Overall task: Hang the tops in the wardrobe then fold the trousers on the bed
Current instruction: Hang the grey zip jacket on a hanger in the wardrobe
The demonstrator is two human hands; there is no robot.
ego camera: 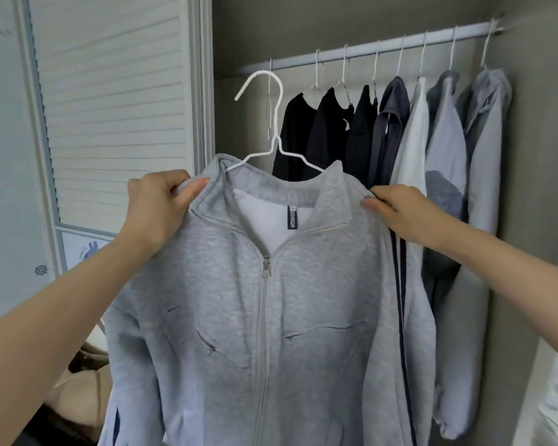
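A light grey zip-up jacket (239, 317) hangs in front of me on a white wire hanger (273, 117), whose hook is free in the air below and left of the wardrobe rail (384, 48). My left hand (158, 204) grips the jacket's left shoulder by the collar. My right hand (403, 210) pinches its right shoulder. The zip is closed up to the chest, and a dark label shows inside the neck.
Several tops (400, 140), black, dark grey, white and light grey, hang on white hangers along the rail in the open wardrobe. A louvred white door (110, 91) stands at the left. Brown bags (78, 391) lie low at the left.
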